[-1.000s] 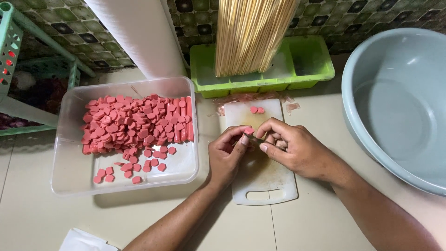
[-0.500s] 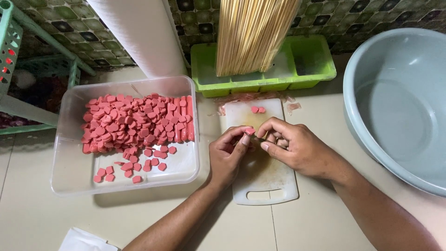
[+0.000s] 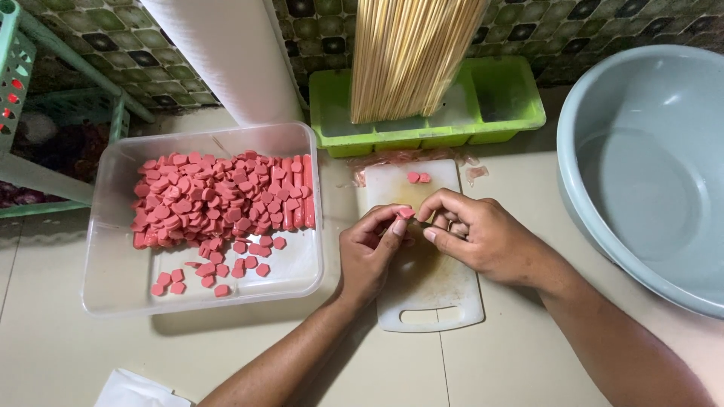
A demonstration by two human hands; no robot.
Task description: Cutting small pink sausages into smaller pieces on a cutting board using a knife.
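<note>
A wide grey-blue plastic basin sits at the right edge of the pale tiled floor, and a clear rectangular plastic tub of pink sliced sausage pieces lies toward the left. Between them, a white plastic cutting board lies just in front of a green divided tray holding upright bamboo skewers. Over the board, the left hand and right hand meet, fingertips pinched together on one small pink sausage piece (two more lie near the board's far edge).
</note>
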